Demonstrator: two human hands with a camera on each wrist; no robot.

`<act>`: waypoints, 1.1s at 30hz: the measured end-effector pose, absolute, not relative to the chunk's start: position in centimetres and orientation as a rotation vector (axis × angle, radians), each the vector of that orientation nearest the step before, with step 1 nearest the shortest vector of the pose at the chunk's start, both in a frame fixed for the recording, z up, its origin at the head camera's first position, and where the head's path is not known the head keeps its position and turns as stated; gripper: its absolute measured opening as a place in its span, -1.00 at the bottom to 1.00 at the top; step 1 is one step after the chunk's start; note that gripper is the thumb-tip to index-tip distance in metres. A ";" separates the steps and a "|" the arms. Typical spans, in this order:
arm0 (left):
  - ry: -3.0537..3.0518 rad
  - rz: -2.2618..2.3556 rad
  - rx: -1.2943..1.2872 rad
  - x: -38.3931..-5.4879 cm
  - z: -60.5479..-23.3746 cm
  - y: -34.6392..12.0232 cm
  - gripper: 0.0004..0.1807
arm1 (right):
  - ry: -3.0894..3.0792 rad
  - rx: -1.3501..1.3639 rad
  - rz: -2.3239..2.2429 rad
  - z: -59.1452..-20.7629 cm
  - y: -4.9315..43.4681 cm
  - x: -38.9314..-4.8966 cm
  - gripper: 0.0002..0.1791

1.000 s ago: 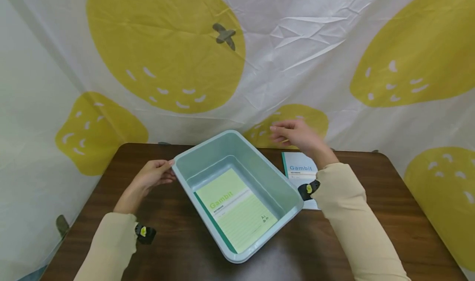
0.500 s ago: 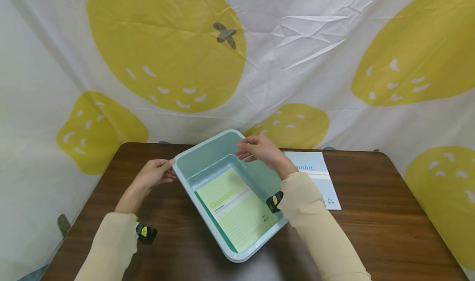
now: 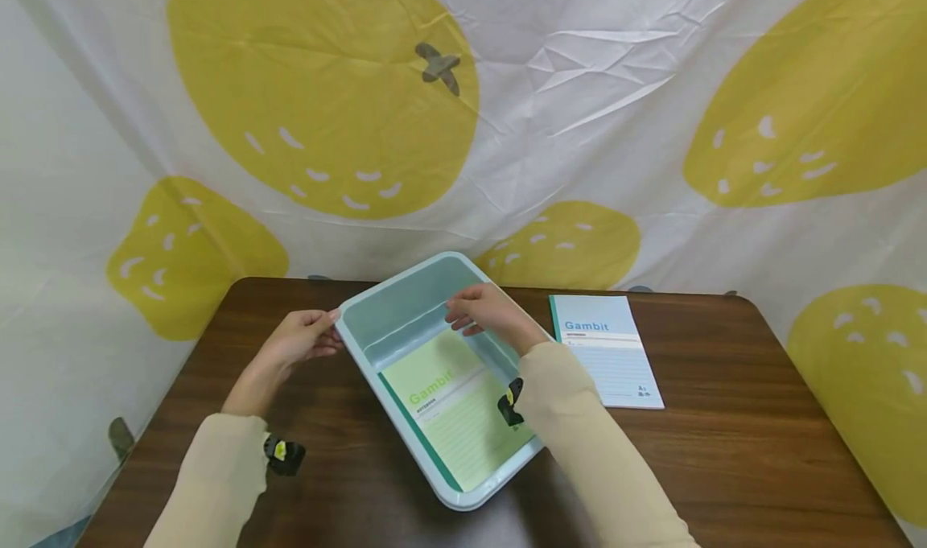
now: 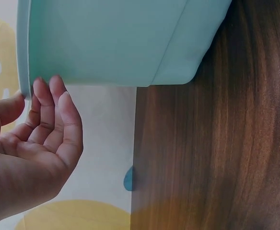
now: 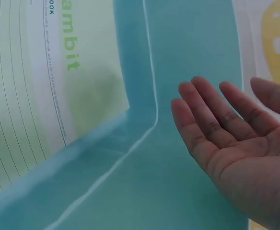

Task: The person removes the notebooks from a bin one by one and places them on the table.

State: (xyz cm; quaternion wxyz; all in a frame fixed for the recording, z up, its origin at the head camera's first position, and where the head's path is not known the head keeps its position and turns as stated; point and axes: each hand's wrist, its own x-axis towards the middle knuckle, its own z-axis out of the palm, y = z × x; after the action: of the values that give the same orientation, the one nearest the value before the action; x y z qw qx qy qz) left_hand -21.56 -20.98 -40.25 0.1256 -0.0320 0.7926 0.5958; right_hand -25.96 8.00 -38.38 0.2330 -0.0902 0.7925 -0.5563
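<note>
A pale blue-green plastic basin (image 3: 405, 315) stands at an angle on the table. My left hand (image 3: 300, 340) pinches its left corner; in the left wrist view the thumb is on the rim (image 4: 24, 52) and the fingertips are under it. A light green notebook (image 3: 427, 431) marked "Gambit" lies flat inside the basin. Over the basin's far part hovers my right hand (image 3: 492, 315), holding nothing. In the right wrist view its fingers (image 5: 204, 112) are loosely bent, apart from the notebook. My right forearm covers part of the basin's right rim and the notebook's lower right corner.
A light blue notebook (image 3: 608, 359), also marked "Gambit", lies on the brown wooden table (image 3: 724, 419) right of the basin. Behind the table hangs a white cloth (image 3: 565, 129) with large yellow fruit prints. Both wrists wear small black cameras.
My right hand has moved left and down, from above the light blue notebook to over the basin. That notebook now shows fully. My left hand and the basin have stayed in place.
</note>
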 end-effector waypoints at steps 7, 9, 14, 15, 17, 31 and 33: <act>2.313 1.732 -0.085 -21.5 -40.1 -21.0 -0.60 | 2.182 -0.163 -1.509 -40.3 7.4 -26.5 -0.61; 2.311 1.733 -0.084 -21.5 -40.1 -21.0 -0.61 | 2.174 -0.115 -1.501 -40.8 7.4 -26.4 -0.60; 2.313 1.728 -0.086 -21.4 -40.0 -20.9 -0.62 | 2.186 -0.037 -1.480 -41.6 7.3 -26.3 -0.60; 2.314 1.728 -0.087 -21.4 -39.9 -20.9 -0.62 | 2.188 -0.026 -1.482 -41.7 7.3 -26.3 -0.60; 2.317 1.726 -0.086 -21.4 -39.9 -20.9 -0.62 | 2.196 -0.021 -1.483 -41.9 7.4 -26.4 -0.61; 2.307 1.739 -0.067 -21.5 -40.1 -21.0 -0.64 | 2.219 0.057 -1.400 -43.2 7.7 -26.2 -0.65; 2.308 1.738 -0.065 -21.5 -40.1 -21.0 -0.63 | 2.216 0.066 -1.402 -43.2 7.8 -26.2 -0.66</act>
State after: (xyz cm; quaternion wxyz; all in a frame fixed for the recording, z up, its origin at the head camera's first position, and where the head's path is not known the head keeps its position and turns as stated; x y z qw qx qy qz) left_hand -21.53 -21.00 -40.08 0.1255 -0.0223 0.7924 0.5966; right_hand -26.16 7.76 -43.24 0.2563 0.0244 0.8166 -0.5165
